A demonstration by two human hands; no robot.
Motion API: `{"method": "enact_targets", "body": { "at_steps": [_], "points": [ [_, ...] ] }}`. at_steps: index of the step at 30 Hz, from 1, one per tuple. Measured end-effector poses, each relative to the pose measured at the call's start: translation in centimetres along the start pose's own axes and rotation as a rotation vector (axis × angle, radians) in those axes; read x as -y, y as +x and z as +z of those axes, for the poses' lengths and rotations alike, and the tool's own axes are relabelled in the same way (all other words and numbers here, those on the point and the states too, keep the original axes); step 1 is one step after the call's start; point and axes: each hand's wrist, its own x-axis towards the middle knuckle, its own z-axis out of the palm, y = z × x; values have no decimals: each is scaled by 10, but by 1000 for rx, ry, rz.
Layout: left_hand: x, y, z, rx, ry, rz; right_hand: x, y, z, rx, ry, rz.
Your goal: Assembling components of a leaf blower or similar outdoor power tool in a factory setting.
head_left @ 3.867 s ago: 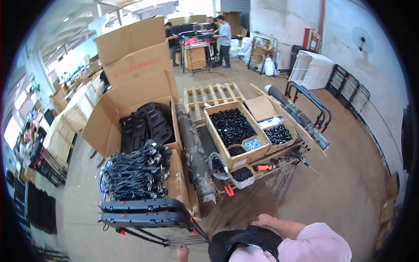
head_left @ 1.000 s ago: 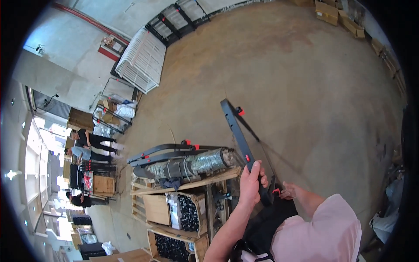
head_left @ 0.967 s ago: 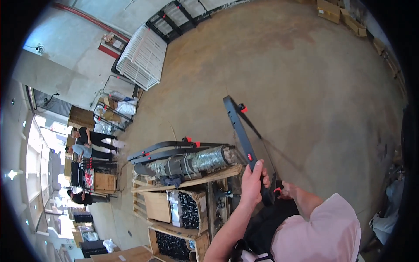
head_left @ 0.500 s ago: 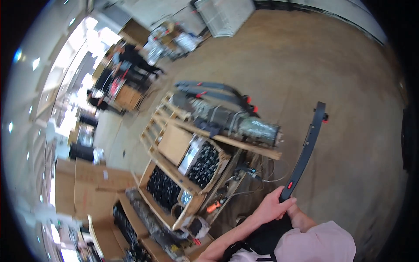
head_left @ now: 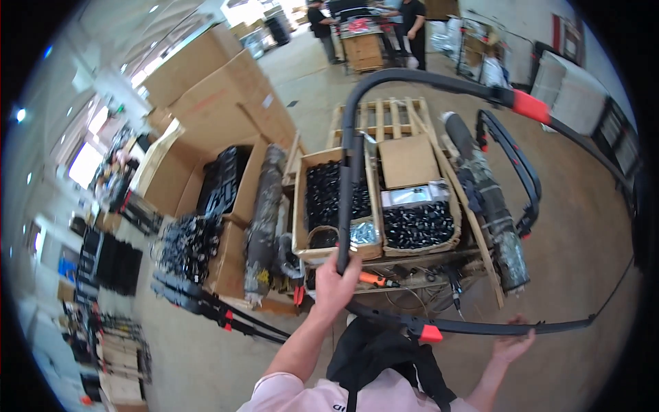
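- The bow is long, thin and black, bent in a wide arc, with a red band near its top right and a red tab on its lower limb; a thin string runs along its right side
- It is held up in front of the person, above the bench, arching over it from lower left to upper right
- The left hand is clenched around the bow's upright black part, just before the bench's near edge
- The right hand has its fingers spread, touching the lower limb from beneath, right of the bench
- On the bench, a left tray holds small black parts and a clear bag
- A right tray holds black parts, a flat cardboard box and a clear packet
- Left of the bench, an open carton holds black pieces
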Motion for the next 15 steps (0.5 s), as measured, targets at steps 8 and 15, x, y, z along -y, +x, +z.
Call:
{"method": "enact_targets", "body": {
  "at_steps": [8, 15],
  "points": [
    [194, 42, -146, -412, -189, -214, -32, 16, 82, 309, -221, 15],
    [308, 84, -270, -488, 169, -377, -117, -64, 155, 499, -427, -1]
  ]
}}
